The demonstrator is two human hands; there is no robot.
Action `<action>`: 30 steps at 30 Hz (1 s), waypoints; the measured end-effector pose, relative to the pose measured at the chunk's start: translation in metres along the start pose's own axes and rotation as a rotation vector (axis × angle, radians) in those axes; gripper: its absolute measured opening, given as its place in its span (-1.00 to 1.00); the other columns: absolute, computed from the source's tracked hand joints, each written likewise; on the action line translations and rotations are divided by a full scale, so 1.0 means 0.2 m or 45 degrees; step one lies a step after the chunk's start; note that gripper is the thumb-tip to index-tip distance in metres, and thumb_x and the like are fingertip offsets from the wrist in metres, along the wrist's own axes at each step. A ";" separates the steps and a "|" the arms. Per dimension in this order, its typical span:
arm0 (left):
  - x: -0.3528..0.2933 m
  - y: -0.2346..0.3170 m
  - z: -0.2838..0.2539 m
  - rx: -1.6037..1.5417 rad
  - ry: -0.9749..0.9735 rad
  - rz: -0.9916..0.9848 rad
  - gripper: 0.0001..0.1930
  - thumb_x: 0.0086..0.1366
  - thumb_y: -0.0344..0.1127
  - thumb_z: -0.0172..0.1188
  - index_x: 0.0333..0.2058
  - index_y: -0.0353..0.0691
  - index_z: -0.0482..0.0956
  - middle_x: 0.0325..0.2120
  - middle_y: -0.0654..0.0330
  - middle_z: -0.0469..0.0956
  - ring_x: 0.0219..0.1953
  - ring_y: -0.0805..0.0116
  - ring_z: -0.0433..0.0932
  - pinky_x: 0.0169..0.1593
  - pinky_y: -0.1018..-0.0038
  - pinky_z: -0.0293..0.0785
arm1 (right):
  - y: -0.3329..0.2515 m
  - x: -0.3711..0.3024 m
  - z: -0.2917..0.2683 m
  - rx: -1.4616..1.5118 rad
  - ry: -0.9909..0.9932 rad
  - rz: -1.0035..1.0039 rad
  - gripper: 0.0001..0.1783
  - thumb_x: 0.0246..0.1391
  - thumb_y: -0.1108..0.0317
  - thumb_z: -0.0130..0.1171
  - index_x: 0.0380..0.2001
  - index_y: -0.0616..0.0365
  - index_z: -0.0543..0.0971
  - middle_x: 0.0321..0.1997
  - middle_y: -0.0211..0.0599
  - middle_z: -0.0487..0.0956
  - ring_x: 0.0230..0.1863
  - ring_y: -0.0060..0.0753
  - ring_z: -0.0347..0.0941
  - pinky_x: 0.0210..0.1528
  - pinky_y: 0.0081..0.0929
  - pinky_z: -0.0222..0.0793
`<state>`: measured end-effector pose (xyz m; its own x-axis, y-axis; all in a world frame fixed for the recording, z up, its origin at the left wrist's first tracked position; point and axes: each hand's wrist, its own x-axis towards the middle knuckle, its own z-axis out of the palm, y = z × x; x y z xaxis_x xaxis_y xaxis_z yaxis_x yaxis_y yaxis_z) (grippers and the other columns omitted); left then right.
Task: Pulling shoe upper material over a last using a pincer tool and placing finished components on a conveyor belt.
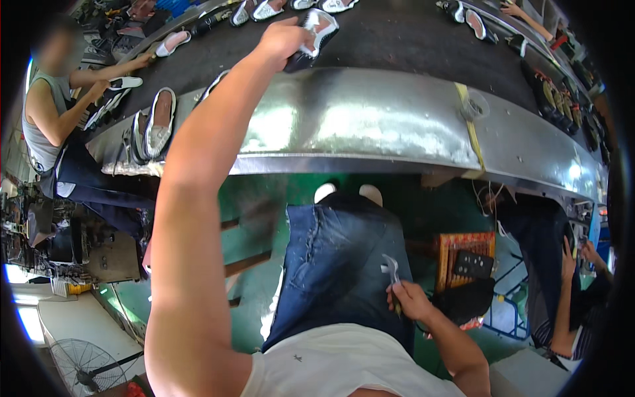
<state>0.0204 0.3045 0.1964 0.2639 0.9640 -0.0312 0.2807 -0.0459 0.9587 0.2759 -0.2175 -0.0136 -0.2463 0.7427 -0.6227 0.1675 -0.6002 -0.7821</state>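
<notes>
My left arm reaches far forward, and my left hand (281, 43) grips a black-and-white shoe (322, 32) at the near edge of the dark conveyor belt (397, 43). The shoe is tilted, with its pale opening showing; whether it touches the belt, I cannot tell. Down by my lap, my right hand (411, 301) is closed around the handle of silvery metal pincers (391, 268) with a curved beak and a small side knob. The beak points away from me, over my blue jeans (344, 258). My fingers hide most of the handle.
Several shoes stand along the belt's far side. Nearer left, a shoe (160, 122) rests on the metal ledge (357, 126). A co-worker (49, 119) at left handles shoes; another person sits at right. A wooden stool (466, 255) and a fan (83, 370) stand nearby.
</notes>
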 end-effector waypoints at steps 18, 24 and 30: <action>-0.33 -0.30 -0.89 0.618 -0.213 -0.260 -0.42 0.28 -0.09 0.27 0.21 -0.27 0.50 -0.07 0.08 0.62 -0.05 0.32 0.58 0.07 0.44 0.48 | -0.05 0.02 -0.07 0.141 -0.067 0.152 -0.72 0.37 0.23 0.09 -0.15 0.29 0.53 -0.36 -0.28 0.61 -0.37 -0.46 0.60 -0.29 -0.46 0.50; -1.38 -0.27 -0.16 -0.329 -0.038 0.281 -0.39 0.17 -0.42 0.21 0.24 -0.36 0.44 0.17 0.02 0.51 0.18 0.25 0.52 0.30 0.36 0.36 | -0.08 -0.12 0.03 0.260 0.033 -0.074 -0.74 0.29 0.34 0.16 -0.01 0.21 0.51 -0.39 -0.42 0.53 -0.37 -0.56 0.47 -0.26 -0.49 0.44; -1.98 -0.74 0.60 -0.299 -0.223 0.237 -0.08 0.04 -0.57 0.39 0.40 -0.26 0.19 0.33 0.03 0.32 0.33 0.27 0.33 0.36 0.34 0.23 | -0.34 -0.23 0.15 -0.133 0.179 -0.242 -0.71 0.30 0.33 0.14 -0.01 0.27 0.49 -0.39 -0.36 0.57 -0.36 -0.49 0.51 -0.23 -0.45 0.46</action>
<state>-0.0150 -0.1011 0.0334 0.4507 0.8843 0.1217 -0.0016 -0.1355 0.9908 0.2463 -0.2202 0.0694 -0.1487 0.8776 -0.4557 0.2305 -0.4174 -0.8790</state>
